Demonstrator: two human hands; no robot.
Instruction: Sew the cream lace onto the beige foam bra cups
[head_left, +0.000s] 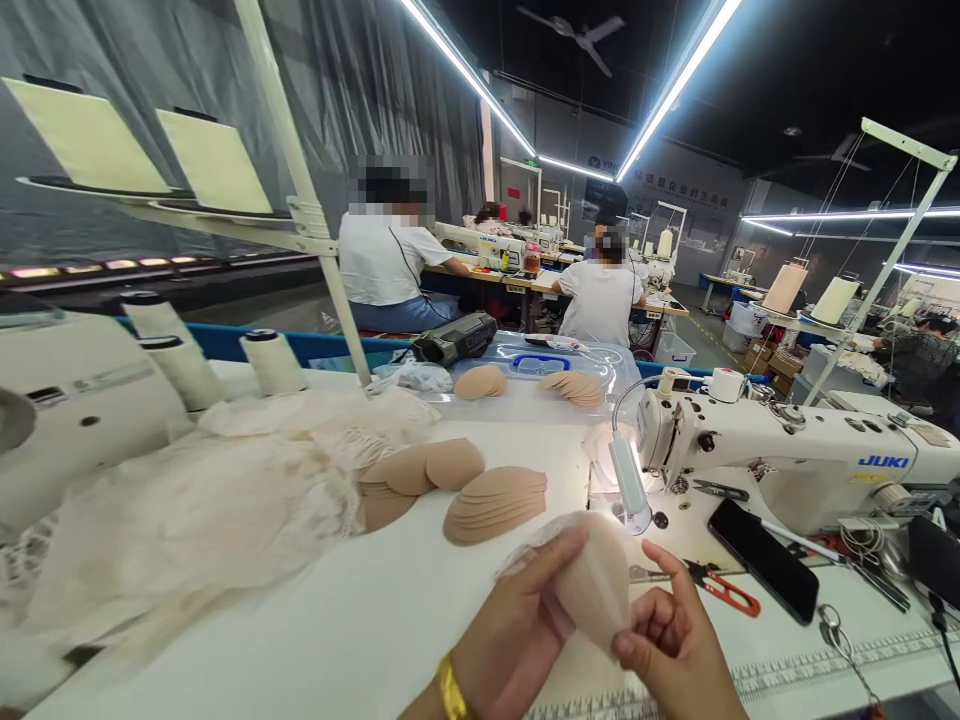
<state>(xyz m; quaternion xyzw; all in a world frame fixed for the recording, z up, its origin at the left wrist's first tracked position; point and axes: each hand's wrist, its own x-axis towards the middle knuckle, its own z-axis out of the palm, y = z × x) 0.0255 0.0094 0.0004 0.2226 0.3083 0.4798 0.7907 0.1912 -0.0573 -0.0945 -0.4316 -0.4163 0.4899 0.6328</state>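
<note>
Both my hands hold one beige foam cup with a sheer lace layer [592,580] low in the middle of the view. My left hand [510,640], with a yellow band at the wrist, grips its left side, thumb on top. My right hand [675,640] pinches its right edge. Just beyond, two fanned stacks of beige cups [495,505] [424,470] lie on the white table [360,620]. A heap of cream lace fabric [202,510] lies to the left.
A white JUKI sewing machine [795,460] with a lit lamp [628,485] stands at right. A black phone [765,560] and red-handled snips [724,590] lie beside it. Thread cones [274,362] stand at back left. Two people in white shirts sit further back.
</note>
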